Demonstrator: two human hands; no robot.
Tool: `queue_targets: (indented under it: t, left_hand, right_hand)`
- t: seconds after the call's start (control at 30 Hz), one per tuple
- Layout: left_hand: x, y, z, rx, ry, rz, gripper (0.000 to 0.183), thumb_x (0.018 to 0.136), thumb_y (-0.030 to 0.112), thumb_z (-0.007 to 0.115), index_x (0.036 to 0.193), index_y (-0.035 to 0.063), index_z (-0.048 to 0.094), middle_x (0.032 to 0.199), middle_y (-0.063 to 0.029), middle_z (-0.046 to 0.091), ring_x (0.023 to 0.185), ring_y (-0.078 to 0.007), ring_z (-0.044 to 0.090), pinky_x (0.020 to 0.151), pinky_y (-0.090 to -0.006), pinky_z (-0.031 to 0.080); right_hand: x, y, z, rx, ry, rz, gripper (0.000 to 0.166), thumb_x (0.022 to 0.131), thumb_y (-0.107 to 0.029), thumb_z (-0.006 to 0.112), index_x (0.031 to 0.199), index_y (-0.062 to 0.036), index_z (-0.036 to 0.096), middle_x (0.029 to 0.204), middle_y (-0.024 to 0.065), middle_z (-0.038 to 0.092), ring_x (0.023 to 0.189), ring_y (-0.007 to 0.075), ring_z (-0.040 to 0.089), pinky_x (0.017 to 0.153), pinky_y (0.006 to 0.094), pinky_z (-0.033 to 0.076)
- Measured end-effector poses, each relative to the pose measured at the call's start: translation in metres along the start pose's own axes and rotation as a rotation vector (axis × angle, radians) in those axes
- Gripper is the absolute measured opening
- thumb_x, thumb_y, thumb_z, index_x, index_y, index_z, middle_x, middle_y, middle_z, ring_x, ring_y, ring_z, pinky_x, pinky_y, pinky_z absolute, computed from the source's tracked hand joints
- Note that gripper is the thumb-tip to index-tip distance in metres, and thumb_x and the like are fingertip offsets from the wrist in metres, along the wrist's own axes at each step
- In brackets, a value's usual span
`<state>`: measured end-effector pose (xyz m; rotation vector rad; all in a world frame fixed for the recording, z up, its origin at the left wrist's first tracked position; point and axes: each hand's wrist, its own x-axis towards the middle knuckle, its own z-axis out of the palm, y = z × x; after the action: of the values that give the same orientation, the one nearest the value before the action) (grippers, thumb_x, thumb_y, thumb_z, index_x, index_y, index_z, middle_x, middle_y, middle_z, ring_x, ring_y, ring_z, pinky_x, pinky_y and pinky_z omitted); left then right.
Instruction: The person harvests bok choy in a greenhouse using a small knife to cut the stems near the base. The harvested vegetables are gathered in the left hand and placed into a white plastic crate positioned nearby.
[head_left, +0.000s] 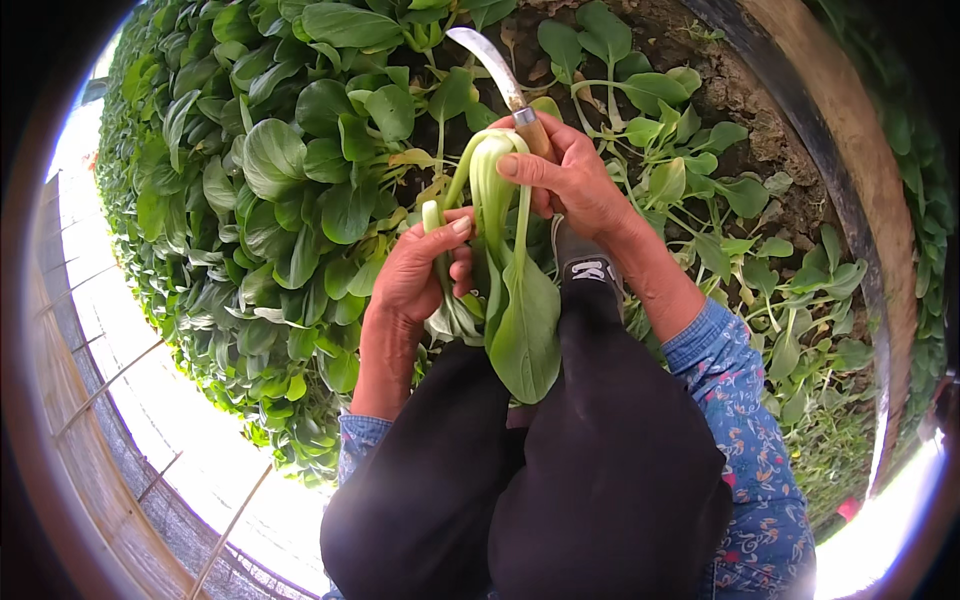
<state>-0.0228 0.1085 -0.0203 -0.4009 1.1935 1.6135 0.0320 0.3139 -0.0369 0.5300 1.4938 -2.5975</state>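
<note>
A head of bok choy (491, 187) hangs base up between my hands, its pale stems at the top and its green leaves pointing down at my knees. My right hand (574, 176) holds its base with the thumb in front, and also grips the wooden handle of a curved harvesting knife (491, 64). The knife's blade points up and to the left, away from the stems. My left hand (431, 262) pinches a separate-looking leaf stalk (431, 217) between thumb and fingers, left of the head. Where that stalk ends below is partly hidden.
Dense bok choy plants (277, 165) grow on the left. Smaller, sparser plants (697, 180) stand in bare soil (757, 120) on the right, bounded by a curved border strip (847, 150). My shoe (589, 266) is among the plants. Thin rods and netting (187, 510) lie at the lower left.
</note>
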Motion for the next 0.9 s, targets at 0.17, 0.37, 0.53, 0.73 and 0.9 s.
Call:
queue_targets:
  t: [0.17, 0.37, 0.53, 0.73, 0.9]
  left_hand:
    - [-0.018, 0.038, -0.013, 0.425, 0.196, 0.388, 0.04, 0.086, 0.016, 0.064, 0.117, -0.0075, 0.056, 0.109, -0.019, 0.064, 0.068, -0.0145, 0.065, 0.051, -0.0244, 0.05]
    - [0.03, 0.011, 0.005, 0.39, -0.051, 0.318, 0.048, 0.074, 0.014, 0.079, 0.114, -0.0007, 0.058, 0.102, -0.0016, 0.061, 0.091, -0.0098, 0.057, 0.082, -0.0252, 0.046]
    - [0.029, 0.008, 0.0, 0.529, 0.026, 0.27, 0.043, 0.069, 0.009, 0.076, 0.107, 0.0002, 0.059, 0.091, -0.0008, 0.062, 0.079, -0.0088, 0.058, 0.071, -0.0249, 0.048]
    - [0.016, 0.011, 0.001, 0.352, -0.095, 0.216, 0.049, 0.066, 0.016, 0.067, 0.109, -0.0035, 0.056, 0.084, -0.0099, 0.062, 0.07, -0.0172, 0.062, 0.064, -0.0295, 0.053]
    - [0.018, 0.007, -0.005, 0.171, -0.223, 0.188, 0.047, 0.068, 0.015, 0.064, 0.109, -0.0027, 0.055, 0.084, -0.0151, 0.064, 0.065, -0.0201, 0.063, 0.055, -0.0321, 0.053]
  right_hand:
    - [0.008, 0.009, -0.015, 0.037, 0.114, -0.026, 0.04, 0.078, -0.024, 0.077, 0.105, -0.0034, 0.056, 0.073, -0.0016, 0.056, 0.048, 0.0029, 0.043, 0.04, 0.0194, 0.033]
    - [0.012, 0.022, 0.016, -0.111, -0.031, -0.077, 0.036, 0.08, -0.022, 0.075, 0.107, -0.0054, 0.058, 0.078, -0.0014, 0.058, 0.052, 0.0034, 0.045, 0.046, 0.0191, 0.038]
    - [0.016, 0.028, -0.013, -0.532, -0.155, -0.144, 0.02, 0.081, -0.012, 0.068, 0.098, -0.0033, 0.063, 0.075, -0.0037, 0.056, 0.061, 0.0025, 0.047, 0.057, 0.0206, 0.041]
    - [0.019, 0.013, -0.039, -0.612, 0.068, -0.225, 0.02, 0.078, -0.009, 0.067, 0.097, -0.0065, 0.065, 0.071, -0.0024, 0.056, 0.065, 0.0078, 0.053, 0.062, 0.0228, 0.045]
    - [0.005, 0.015, -0.025, -0.782, 0.014, -0.706, 0.029, 0.073, -0.011, 0.074, 0.1, -0.0101, 0.065, 0.089, 0.0042, 0.062, 0.077, 0.0192, 0.062, 0.067, 0.0277, 0.051]
